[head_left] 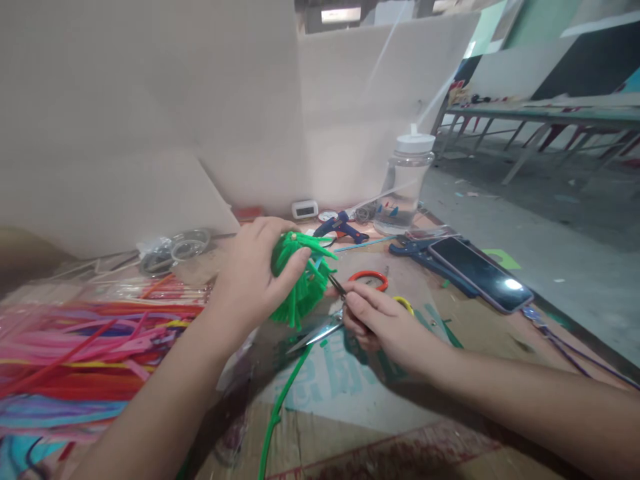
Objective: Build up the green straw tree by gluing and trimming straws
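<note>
My left hand [260, 267] is closed around a bunch of bright green pipe cleaners [300, 287], bent into a tufted shape with strands hanging down and to the right. My right hand [377, 320] pinches a pair of dark tweezers [337, 287], whose thin tips point at the tuft's right edge. Whether they touch it I cannot tell. Beneath my right hand lie scissors [317, 335], blades toward the left; an orange handle loop [370, 276] and a yellow one [404, 305] show behind the hand. A loose green pipe cleaner [280, 407] runs down toward the front edge.
Many coloured pipe cleaners [75, 353] lie at left. Behind the hands are a blue glue gun [341, 228], a small white display [305, 209] and a water bottle [403, 187]. A phone [480, 273] rests on blue-handled cutters [420, 249] at right, near the table edge.
</note>
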Motion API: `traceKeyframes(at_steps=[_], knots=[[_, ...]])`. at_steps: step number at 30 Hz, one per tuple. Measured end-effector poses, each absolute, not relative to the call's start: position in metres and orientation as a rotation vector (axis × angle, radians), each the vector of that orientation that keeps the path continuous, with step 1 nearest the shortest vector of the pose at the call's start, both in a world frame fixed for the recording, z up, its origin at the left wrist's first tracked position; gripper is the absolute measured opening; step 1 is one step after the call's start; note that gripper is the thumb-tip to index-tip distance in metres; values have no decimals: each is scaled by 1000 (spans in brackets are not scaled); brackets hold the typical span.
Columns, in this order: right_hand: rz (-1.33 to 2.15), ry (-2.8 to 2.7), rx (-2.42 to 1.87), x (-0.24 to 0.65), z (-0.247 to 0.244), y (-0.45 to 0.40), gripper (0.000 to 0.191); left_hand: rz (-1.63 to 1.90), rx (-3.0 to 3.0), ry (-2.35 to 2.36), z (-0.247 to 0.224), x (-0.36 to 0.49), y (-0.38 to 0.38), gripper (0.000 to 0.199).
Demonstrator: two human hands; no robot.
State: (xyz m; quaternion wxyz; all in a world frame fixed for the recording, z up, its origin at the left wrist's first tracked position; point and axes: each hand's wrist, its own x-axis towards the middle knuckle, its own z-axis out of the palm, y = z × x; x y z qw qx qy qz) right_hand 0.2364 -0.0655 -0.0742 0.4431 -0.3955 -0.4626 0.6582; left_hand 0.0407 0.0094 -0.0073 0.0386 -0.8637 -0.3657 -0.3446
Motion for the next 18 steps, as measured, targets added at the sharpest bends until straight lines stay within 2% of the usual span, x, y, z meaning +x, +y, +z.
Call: traceKeyframes(at_steps=[6,18], knots=[[1788,-1067,-926,237,-76,-59,45,-1037,-2647,-1106,-7,41,8,29],[1766,-1104,-887,237,-78,-60,40,-1012,-2646,-1120,-6,43,2,30]])
